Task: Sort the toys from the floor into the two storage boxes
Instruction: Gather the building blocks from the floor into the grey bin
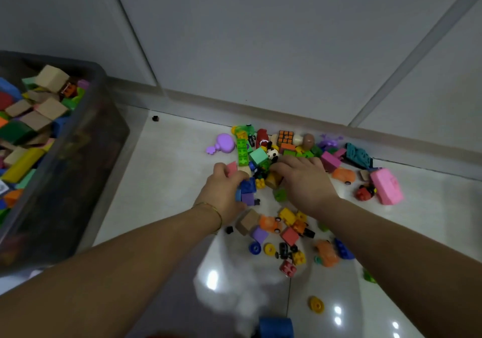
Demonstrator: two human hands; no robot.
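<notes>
Blue block [275, 326]: closest to the lens, cut off by the bottom edge, lying on the glossy floor [167, 186] well apart from the rest.
Toy pile [287, 147]: bricks, cubes and small cars heaped against the skirting, straight ahead at both hands; a looser scatter trails back toward the viewer.
Left hand [224, 194]: at the pile's near left edge, knuckles up, fingers curled round a blue brick [247, 185] and a purple cube [247, 198] bunched together; a pink block [231, 168] touches the fingertips.
Bracelet [210, 207]: thin gold band across the left wrist.
Right hand [305, 181]: palm down over the pile's middle, fingers bent and reaching leftward onto green pieces, thumb just beside a tan wooden block [273, 180]; the hand covers its own fingertips, so I cannot tell whether it grasps anything.
Left forearm [130, 246], right forearm [391, 246]: stretched forward from the lower corners, converging on the pile.
Wooden cube [247, 221]: on the floor between the wrists, beside an orange car [271, 224].
Puzzle cube [285, 137]: at the pile's far side, near the skirting.
Large pink block [386, 186]: at the right end of the heap.
Yellow ring [317, 304]: alone, near the viewer.
Storage box [101, 81]: dark, translucent, at far left, heaped with wooden and coloured blocks.
</notes>
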